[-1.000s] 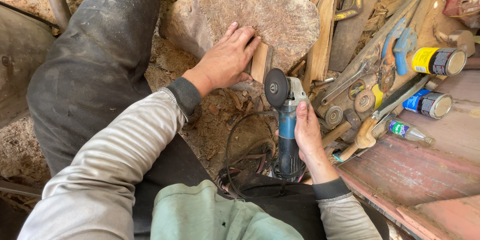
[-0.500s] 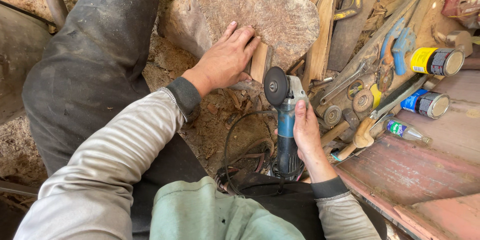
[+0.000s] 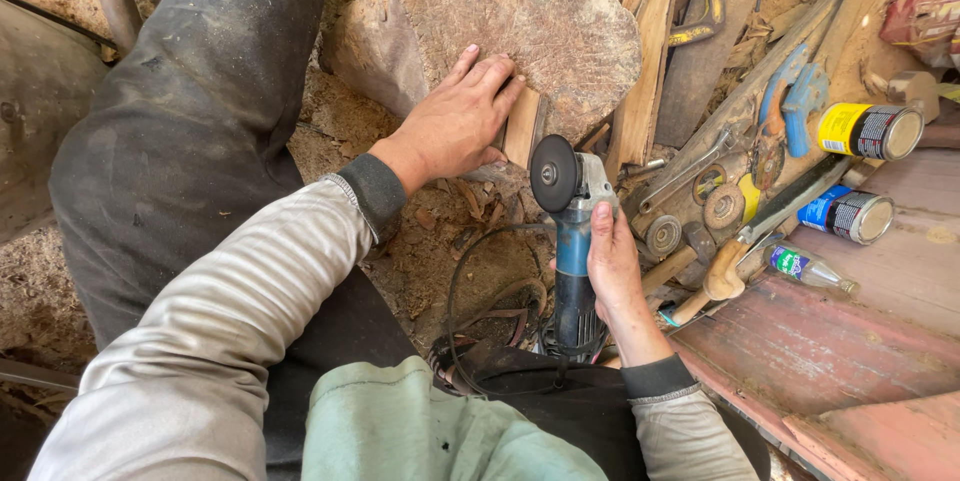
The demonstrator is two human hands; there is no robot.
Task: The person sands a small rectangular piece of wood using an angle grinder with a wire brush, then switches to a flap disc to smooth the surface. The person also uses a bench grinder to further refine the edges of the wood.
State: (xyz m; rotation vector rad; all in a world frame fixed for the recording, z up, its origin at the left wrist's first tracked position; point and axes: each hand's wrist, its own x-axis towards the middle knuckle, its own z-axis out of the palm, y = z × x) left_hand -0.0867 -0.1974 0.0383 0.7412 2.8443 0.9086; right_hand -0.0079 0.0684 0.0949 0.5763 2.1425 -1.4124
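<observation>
My left hand [image 3: 455, 121] grips a small flat piece of wood [image 3: 523, 126] and presses it against the front of a large rough wooden block [image 3: 520, 16]. My right hand [image 3: 612, 266] is wrapped around the body of a blue angle grinder [image 3: 572, 241]. Its dark disc [image 3: 553, 173] sits just below and right of the small wood piece, very close to it; contact is unclear. The grinder's black cable [image 3: 480, 281] loops down toward my lap.
My dark trouser leg [image 3: 190, 131] lies at the left on sawdust-covered ground. At the right are wood slats [image 3: 650, 71], a wrench [image 3: 690, 166], a hammer [image 3: 715, 276], a blue clamp [image 3: 795, 96], two cans [image 3: 870, 131], a small bottle [image 3: 805, 269] and reddish boards [image 3: 830, 351].
Nothing has clearly moved; both hands and the grinder keep the same places, with only a slight shift of the camera.
</observation>
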